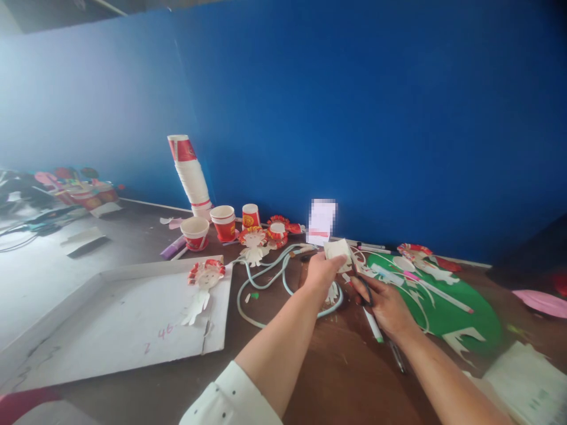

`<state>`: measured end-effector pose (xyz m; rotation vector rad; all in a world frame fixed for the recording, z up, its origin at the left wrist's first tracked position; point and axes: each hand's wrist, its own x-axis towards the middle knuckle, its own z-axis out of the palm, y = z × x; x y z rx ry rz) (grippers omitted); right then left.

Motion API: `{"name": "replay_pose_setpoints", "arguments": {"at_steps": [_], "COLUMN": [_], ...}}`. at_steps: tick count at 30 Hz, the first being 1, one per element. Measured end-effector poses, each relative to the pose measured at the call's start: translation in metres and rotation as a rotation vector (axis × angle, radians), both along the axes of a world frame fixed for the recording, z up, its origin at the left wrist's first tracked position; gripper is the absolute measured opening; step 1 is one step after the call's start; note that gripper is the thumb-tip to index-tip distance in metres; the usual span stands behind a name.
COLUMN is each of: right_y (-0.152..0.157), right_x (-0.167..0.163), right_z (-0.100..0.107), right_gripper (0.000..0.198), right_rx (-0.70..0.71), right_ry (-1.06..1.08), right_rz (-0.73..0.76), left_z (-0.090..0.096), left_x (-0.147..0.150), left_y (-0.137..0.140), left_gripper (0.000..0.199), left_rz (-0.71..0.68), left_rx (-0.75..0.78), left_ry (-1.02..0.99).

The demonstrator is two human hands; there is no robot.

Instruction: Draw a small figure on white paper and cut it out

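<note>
Two bare hands, head view: left hand [322, 270] pinched a squarish, matte white paper piece [337, 254]; right hand [390, 310] was wrapped around black-handled scissors [365, 289] just right of it. Scissors' long axis ran forward and leftward, toward the paper; blade contact, couldn't tell. Smooth pale-blue cable [254, 323] looped on the brown table [339, 378]; flat green disc [482, 317] lay right.

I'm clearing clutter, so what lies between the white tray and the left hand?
In the head view, loops of pale cable and a small green scrap lie between the white tray and left hand.
</note>
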<state>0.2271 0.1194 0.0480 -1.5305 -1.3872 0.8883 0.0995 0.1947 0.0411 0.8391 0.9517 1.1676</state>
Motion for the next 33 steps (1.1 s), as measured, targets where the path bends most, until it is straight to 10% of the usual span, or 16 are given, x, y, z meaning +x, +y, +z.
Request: {"name": "replay_pose_setpoints", "arguments": {"at_steps": [33], "right_y": [0.006], "right_x": [0.006], "right_z": [-0.019], "right_gripper": [0.027], "right_rx": [-0.027], "right_ry": [0.354], "right_rz": [0.008], "left_z": [0.010], "left_x": [-0.001], "left_y": [-0.006], "left_gripper": [0.022], "left_rz": [-0.098], "left_rx": [0.061], "left_ry": [0.024]}}
